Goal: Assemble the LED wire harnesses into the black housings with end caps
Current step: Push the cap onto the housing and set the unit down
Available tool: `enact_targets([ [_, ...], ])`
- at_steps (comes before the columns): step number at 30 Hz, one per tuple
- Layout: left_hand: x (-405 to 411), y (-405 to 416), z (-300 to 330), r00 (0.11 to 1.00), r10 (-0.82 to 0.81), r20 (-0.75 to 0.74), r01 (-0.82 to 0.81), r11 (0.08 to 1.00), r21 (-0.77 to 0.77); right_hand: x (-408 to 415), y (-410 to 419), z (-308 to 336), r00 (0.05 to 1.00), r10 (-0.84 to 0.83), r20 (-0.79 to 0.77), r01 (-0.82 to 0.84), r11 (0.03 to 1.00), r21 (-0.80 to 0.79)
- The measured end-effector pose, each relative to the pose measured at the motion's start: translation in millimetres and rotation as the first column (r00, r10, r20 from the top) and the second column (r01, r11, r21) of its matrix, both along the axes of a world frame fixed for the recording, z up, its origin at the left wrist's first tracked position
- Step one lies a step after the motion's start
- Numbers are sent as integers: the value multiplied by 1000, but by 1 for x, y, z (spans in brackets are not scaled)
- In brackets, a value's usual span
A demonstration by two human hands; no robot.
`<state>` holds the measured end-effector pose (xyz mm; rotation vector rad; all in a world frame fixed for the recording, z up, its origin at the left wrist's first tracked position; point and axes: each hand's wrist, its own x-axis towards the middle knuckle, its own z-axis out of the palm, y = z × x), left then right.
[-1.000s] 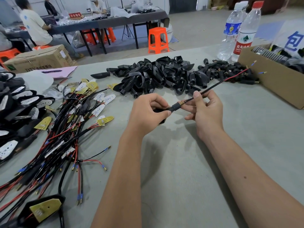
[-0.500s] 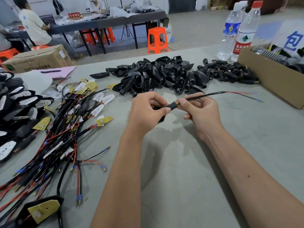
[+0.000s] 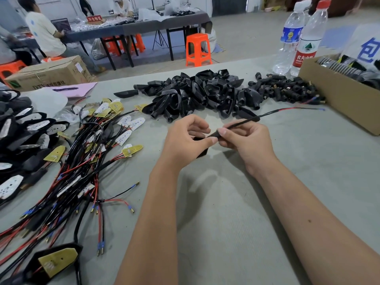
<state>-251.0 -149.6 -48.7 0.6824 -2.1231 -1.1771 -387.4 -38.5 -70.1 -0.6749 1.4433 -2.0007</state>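
Observation:
My left hand (image 3: 186,138) grips a black housing (image 3: 202,152), mostly hidden under its fingers. My right hand (image 3: 244,139) pinches a small black end cap (image 3: 214,134) right at the housing's neck, thumb and forefinger closed on it. A black sleeved wire (image 3: 246,119) runs out of the cap up to the right and splits into thin red and black leads (image 3: 296,108) lying low over the table. Empty black housings (image 3: 197,93) are heaped at the table's middle back, with black end caps (image 3: 285,89) heaped to their right.
A tangle of LED wire harnesses (image 3: 82,161) with yellow and white boards lies left. Finished black units (image 3: 18,136) pile at the far left. A cardboard box (image 3: 337,97) stands right, two water bottles (image 3: 298,38) behind it. People sit at tables beyond.
The wire's free end has swung down from pointing up-right to lying nearly level. My right fingers slid along the wire toward the housing and now pinch the cap against it.

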Motion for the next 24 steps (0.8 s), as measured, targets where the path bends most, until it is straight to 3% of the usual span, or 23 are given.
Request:
enact_targets([
  [5,14,-10,-3,990,33,139,-32,999,-12,-4,-1,0,979,-118,165,129,990,-58],
  [12,9,-8,-4,1000,22,1,-22,995,99,-5,1,3,969,-104,226,129,987,-99],
  [19,12,-7,1,977,16,-211,74,908,412,-5,0,3,956,-147,253,174,981,-87],
  [24,11,-12,-4,986,136,-99,-109,966,235,-5,-1,2,960,-145,240,173,980,-100],
])
